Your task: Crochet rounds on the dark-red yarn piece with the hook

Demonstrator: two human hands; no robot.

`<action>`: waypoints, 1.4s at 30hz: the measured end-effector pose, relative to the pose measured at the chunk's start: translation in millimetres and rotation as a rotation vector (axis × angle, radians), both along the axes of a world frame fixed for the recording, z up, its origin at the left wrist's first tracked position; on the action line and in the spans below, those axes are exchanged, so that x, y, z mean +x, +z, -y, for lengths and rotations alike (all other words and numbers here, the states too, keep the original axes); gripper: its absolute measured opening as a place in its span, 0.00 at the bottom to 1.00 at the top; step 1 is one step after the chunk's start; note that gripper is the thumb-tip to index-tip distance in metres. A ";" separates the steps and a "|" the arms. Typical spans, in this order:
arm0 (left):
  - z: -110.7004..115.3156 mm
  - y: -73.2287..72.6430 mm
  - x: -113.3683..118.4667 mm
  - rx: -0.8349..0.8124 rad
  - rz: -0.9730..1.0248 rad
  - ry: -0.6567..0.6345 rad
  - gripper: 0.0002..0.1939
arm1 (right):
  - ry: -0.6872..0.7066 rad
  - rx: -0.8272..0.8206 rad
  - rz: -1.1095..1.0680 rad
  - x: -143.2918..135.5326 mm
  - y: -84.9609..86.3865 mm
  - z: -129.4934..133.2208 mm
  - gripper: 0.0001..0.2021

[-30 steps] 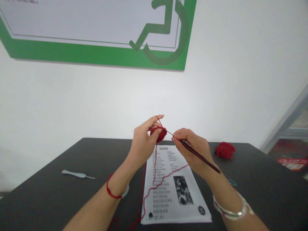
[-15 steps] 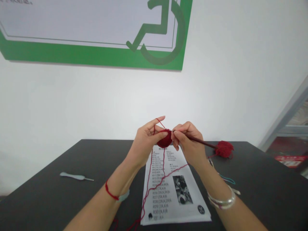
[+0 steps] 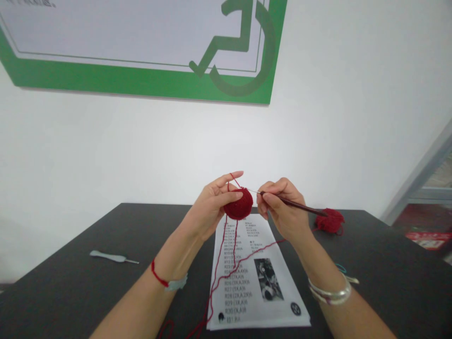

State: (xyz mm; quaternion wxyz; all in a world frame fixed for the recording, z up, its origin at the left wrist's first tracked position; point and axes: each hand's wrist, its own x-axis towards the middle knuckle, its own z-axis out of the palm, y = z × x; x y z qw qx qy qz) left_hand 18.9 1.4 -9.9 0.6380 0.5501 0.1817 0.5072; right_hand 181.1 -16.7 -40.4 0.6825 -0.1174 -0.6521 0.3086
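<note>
My left hand pinches a round red crocheted piece between thumb and fingers, with red yarn looped over its raised index finger. In my right hand is a crochet hook with a dark red handle; its thin metal tip reaches the upper edge of the piece. Strands of red yarn hang from the piece and run down over a printed sheet with rows of text and a dark photo.
A red yarn ball lies at the right back of the black table. A grey-handled hook rests on the left. Teal and cream items sit near my right wrist. Behind is a white wall with a green-edged board.
My right hand has moved slightly right, away from the piece, exposing more of the hook's metal shaft. The red piece now faces the camera more fully and sits slightly further left.
</note>
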 end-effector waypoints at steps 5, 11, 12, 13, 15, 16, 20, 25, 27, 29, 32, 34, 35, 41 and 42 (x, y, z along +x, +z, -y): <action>-2.5 3.1 -6.8 0.053 -0.055 -0.033 0.26 | -0.160 0.000 0.096 8.4 1.1 5.5 0.05; -0.1 7.8 -11.9 0.050 -0.108 -0.074 0.23 | -0.141 -0.034 0.153 14.1 5.5 14.5 0.05; 0.5 8.5 -12.5 0.047 -0.116 -0.079 0.22 | -0.128 -0.043 0.152 14.8 6.9 15.7 0.06; 0.9 9.1 -13.2 0.044 -0.123 -0.085 0.22 | -0.115 -0.054 0.152 15.4 8.2 16.8 0.06; 1.2 10.3 -14.8 0.042 -0.135 -0.093 0.21 | -0.088 -0.072 0.151 16.3 10.5 18.3 0.06; 1.1 10.8 -15.7 0.040 -0.146 -0.098 0.20 | -0.076 -0.083 0.151 16.7 11.5 18.7 0.05; -0.8 12.8 -20.7 0.020 -0.211 -0.149 0.19 | -0.031 -0.112 0.165 18.2 13.9 19.8 0.07; -3.7 14.1 -27.9 0.027 -0.288 -0.241 0.19 | 0.065 -0.163 0.195 24.3 13.9 18.9 0.07; -3.3 13.5 -28.0 0.052 -0.316 -0.244 0.18 | 0.135 -0.200 0.184 26.3 13.7 16.8 0.08; -1.5 11.9 -24.3 0.104 -0.333 -0.193 0.17 | 0.201 -0.253 0.143 25.6 13.9 14.1 0.09; 3.3 7.7 -12.2 0.226 -0.284 0.043 0.17 | 0.258 -0.357 0.036 17.5 14.0 10.2 0.11; 6.7 4.9 -2.9 0.295 -0.228 0.220 0.20 | 0.262 -0.410 -0.040 8.6 13.0 8.5 0.12; 8.0 3.6 1.0 0.313 -0.201 0.262 0.20 | 0.253 -0.422 -0.077 4.0 12.1 7.9 0.12; 6.7 -0.4 5.0 0.224 -0.140 0.142 0.22 | 0.101 -0.351 -0.123 -7.6 7.3 7.0 0.09; 5.6 -0.5 3.7 0.204 -0.133 0.104 0.22 | 0.106 -0.344 -0.117 -6.7 7.3 7.3 0.09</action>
